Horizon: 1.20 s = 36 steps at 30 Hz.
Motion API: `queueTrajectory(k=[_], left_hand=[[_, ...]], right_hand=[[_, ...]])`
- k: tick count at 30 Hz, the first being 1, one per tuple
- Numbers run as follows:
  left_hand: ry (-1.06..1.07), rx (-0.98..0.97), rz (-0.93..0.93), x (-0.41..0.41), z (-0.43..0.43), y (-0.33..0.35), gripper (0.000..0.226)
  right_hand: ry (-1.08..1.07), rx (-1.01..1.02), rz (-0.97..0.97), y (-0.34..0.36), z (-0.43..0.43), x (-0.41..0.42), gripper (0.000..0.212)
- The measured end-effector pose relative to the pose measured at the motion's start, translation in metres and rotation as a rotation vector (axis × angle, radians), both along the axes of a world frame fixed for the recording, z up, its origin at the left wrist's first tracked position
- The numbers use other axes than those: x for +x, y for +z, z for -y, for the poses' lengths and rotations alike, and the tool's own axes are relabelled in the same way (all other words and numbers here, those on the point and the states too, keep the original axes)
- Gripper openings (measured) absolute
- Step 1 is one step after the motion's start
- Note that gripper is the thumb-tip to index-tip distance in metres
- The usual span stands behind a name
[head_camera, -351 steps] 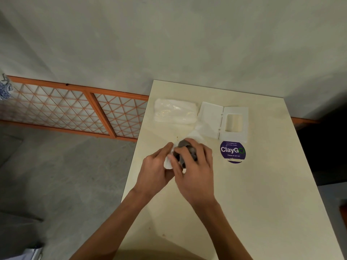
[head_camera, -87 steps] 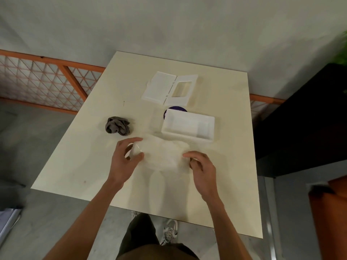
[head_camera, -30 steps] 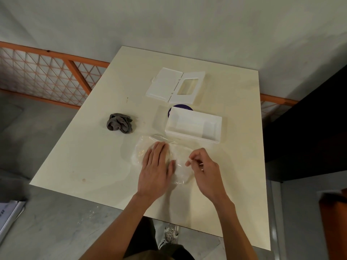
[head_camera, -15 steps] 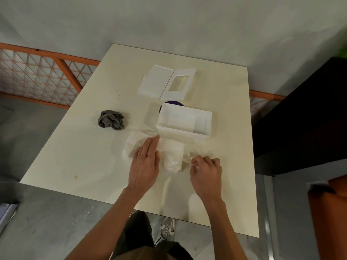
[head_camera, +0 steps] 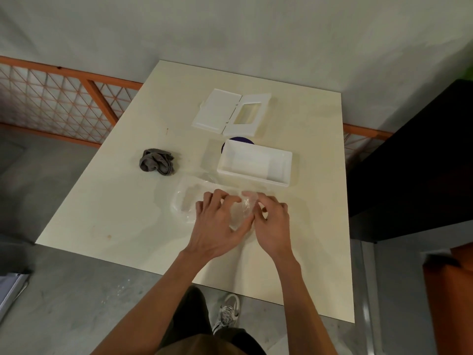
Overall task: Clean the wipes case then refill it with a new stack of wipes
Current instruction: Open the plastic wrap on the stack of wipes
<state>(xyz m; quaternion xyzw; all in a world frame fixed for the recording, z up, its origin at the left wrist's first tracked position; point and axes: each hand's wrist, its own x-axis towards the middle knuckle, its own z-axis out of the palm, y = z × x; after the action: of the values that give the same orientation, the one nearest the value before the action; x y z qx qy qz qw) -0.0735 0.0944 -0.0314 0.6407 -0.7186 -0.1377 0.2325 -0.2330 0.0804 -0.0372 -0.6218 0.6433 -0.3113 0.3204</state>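
Both hands clutch the wipes pack (head_camera: 189,203): left hand (head_camera: 220,222) w/ curled fingers gripping it, right hand (head_camera: 271,222) pinching a crinkled fold of its clear glossy wrap. Pack lies just on the person's side of the white rectangular plastic case tray (head_camera: 279,172). Beyond the tray, the hinged lid (head_camera: 220,110) lies flat, w/ rectangular window. Left of tray: crumpled grey cloth (head_camera: 157,161). Purple round sticker (head_camera: 238,140) peeks out behind tray, text hidden.
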Motion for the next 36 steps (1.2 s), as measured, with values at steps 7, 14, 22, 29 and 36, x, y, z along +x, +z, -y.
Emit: queueTrajectory(k=[7, 14, 22, 29, 36], left_hand=[[0.122, 0.218, -0.468, 0.004, 0.015, 0.002, 0.021], [0.134, 0.283, -0.406, -0.004, 0.022, 0.005, 0.029], [0.155, 0.293, -0.299, -0.002, 0.030, 0.008, 0.020], [-0.027, -0.017, 0.114, 0.004, 0.029, -0.001, 0.050], [-0.196, -0.138, 0.079, 0.015, 0.034, -0.016, 0.053]], right_hand=[[0.023, -0.016, 0.075, -0.003, 0.003, 0.001, 0.052], [0.003, 0.009, 0.174, 0.010, 0.001, 0.011, 0.052], [0.078, 0.188, 0.017, 0.008, 0.019, 0.005, 0.044], [0.010, 0.228, -0.045, -0.003, 0.023, 0.009, 0.032], [-0.065, 0.126, -0.312, 0.011, 0.018, 0.024, 0.030]])
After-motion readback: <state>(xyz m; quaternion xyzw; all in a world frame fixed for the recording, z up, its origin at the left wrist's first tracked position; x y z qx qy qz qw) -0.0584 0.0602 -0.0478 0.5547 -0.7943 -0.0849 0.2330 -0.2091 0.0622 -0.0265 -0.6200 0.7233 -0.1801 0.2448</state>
